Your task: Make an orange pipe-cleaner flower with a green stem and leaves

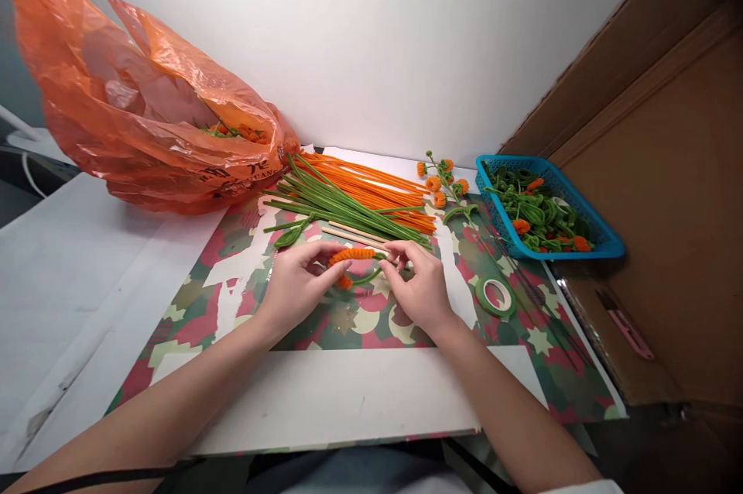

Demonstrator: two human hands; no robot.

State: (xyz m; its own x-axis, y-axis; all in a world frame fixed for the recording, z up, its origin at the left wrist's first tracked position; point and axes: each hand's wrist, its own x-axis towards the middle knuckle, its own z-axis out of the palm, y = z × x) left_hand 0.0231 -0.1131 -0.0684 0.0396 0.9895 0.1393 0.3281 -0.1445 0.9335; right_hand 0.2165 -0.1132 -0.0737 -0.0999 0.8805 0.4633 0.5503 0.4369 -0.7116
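Between my hands is an orange coiled pipe cleaner point(355, 254) with a green pipe cleaner point(368, 277) curving from it. My left hand point(299, 281) pinches the orange coil at its left end between thumb and fingers. At the coil's right, my right hand point(419, 285) is closed with its fingertips on the green part. Just beyond my hands lie two thin wooden sticks point(354, 235), a bundle of green pipe cleaners point(348, 204) and a bundle of orange pipe cleaners point(371, 178). A green looped leaf point(293, 233) rests near my left hand.
An orange plastic bag point(174, 130) stands at the back left. On the right are a blue basket point(607, 242) of green and orange pieces, a roll of green tape point(483, 296), and a pink cutter point(631, 331) on cardboard. An orange flower stem point(444, 184) lies at the back.
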